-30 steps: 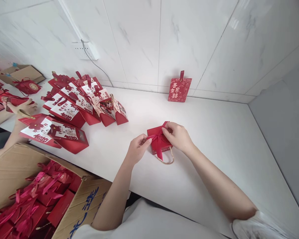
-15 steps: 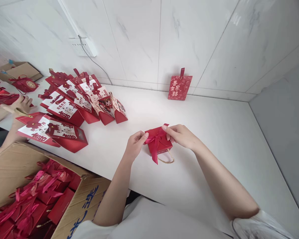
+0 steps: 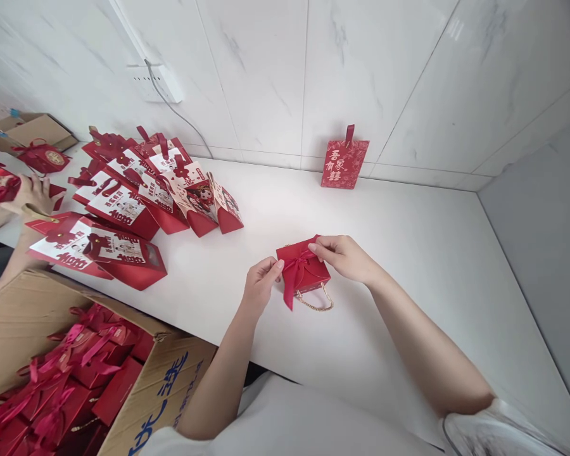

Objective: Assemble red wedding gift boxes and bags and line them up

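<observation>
A small red gift box [image 3: 317, 271] lies on the white table, tied with a dark pink ribbon [image 3: 292, 278] in a bow. A twisted gold cord handle [image 3: 319, 308] sticks out from its near side. My left hand [image 3: 262, 282] is closed at the box's left edge, thumb and fingers pinching a loop of the ribbon. At the far right corner, my right hand [image 3: 341, 254] pinches the other side of the bow, with the thumb on top. One ribbon tail hangs over the box's front. The fingertips beneath the ribbon are partly hidden.
Several red and white gift bags [image 3: 123, 202] stand at the left. Nearer is an open cardboard box [image 3: 171, 373] full of red ribboned boxes. A red tag-shaped bag [image 3: 346, 164] leans on the wall. Another person's hand [image 3: 31, 193] handles red boxes at far left.
The hanging ribbon tail has swung a little to the left. Both my hands stay at the bow, the left slightly lower. The other person's hand has shifted slightly.
</observation>
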The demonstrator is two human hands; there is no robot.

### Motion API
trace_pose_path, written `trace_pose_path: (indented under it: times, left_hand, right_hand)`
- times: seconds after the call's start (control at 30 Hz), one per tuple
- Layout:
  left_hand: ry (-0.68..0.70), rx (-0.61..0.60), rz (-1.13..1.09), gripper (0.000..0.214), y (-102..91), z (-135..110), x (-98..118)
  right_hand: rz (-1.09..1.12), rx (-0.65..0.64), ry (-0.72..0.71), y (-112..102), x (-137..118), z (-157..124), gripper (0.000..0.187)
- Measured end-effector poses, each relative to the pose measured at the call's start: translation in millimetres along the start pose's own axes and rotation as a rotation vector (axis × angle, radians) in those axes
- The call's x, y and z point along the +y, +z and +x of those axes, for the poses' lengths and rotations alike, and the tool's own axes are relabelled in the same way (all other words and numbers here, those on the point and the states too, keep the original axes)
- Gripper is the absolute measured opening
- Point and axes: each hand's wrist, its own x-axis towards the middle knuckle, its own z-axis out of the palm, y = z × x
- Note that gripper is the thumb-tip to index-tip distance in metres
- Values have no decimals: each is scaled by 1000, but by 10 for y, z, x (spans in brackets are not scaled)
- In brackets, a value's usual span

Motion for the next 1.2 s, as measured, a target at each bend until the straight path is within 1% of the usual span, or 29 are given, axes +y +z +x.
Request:
trace_pose_path:
  times: [0.1,0.27,0.33,0.43,0.47,0.5,0.53,0.6,0.67,0.73,0.8,0.9,1.07,1.2]
  left_hand:
    - [1,40,-51,40,13,-6,-39]
    - [-8,17,-23,40,-2,-7,-59]
    - [15,53,3,35,-12,-2,-40]
    - [126,205,138,21,-20,16,41]
    - [171,241,220,17,-19,25,83]
    - [212,250,311,15,-16,37,128]
    - [246,229,399,12,-9,51,174]
    - [282,134,523,9,11,82,256]
    - [267,38,563,9,35,114,307]
    - [232,-3,565,11,51,140,327]
    - [206,-12,581,12,54,159,329]
    - [190,-15,623,10,44,177,324]
    - [183,0,640,8,46,194,315]
    - [193,15,633,7,59,201,299]
  right_hand:
    - [-28,21,-14,13,33,13,42]
    - [-27,-9,-11,4,65,33,44]
    - [-86,55,18,-14,23,16,43]
    - [-277,244,48,-13,-135,-72,39]
    - [-342,268,40,4,-207,-119,38]
    - [-393,248,25,32,-281,-170,39]
    - [-427,187,1,69,-350,-223,39]
    - [-487,40,-78,161,-459,-319,32]
    - [-575,-100,-238,259,-507,-377,17]
    - [-699,-190,-393,342,-500,-390,17]
    - [-824,-215,-467,402,-464,-370,20]
    - [-933,-201,-509,456,-418,-328,25]
    - [-976,-165,-592,492,-401,-325,25]
    - [-1002,-223,-601,517,-384,-343,26]
